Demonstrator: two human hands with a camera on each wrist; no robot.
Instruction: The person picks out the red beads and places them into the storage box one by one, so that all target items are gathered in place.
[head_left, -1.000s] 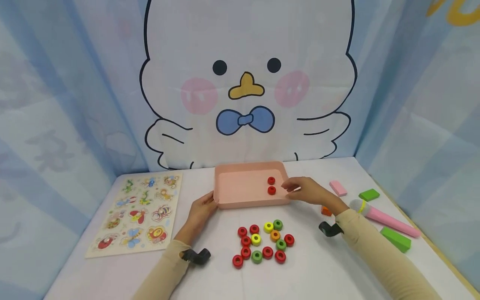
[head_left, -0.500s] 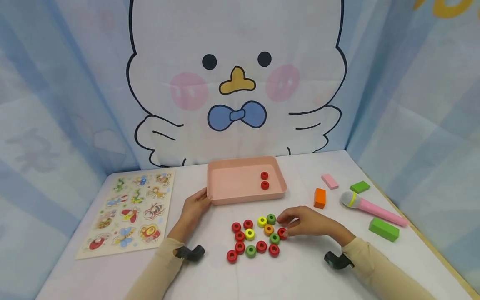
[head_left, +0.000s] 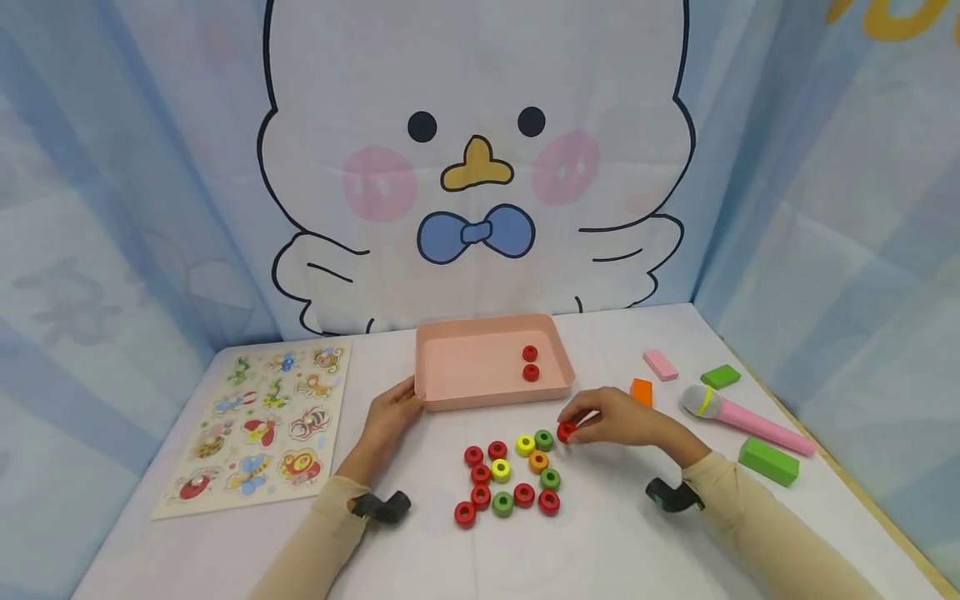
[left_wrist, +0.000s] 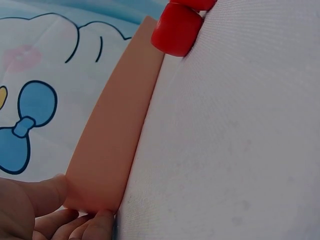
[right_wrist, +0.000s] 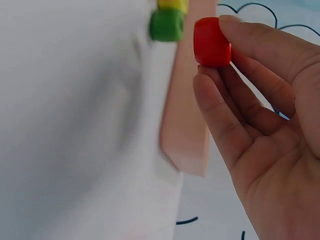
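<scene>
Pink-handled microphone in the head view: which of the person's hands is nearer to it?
Right. The right hand, holding a red bead, is left of the microphone; the left hand is much farther left, at the near left corner of the pink tray.

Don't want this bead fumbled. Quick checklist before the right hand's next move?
1. Grip: ok, right hand pinches a red bead.
2. Bead off the table: ok.
3. Tray steadied: ok, left hand holds the pink tray at its near left corner.
4. Room inside: ok, two red beads sit toward the right; the left part is bare.
5. Bead over tray: not ok, short of the near edge.
6. Left fingers clear of tray's underside: cannot tell.
</scene>
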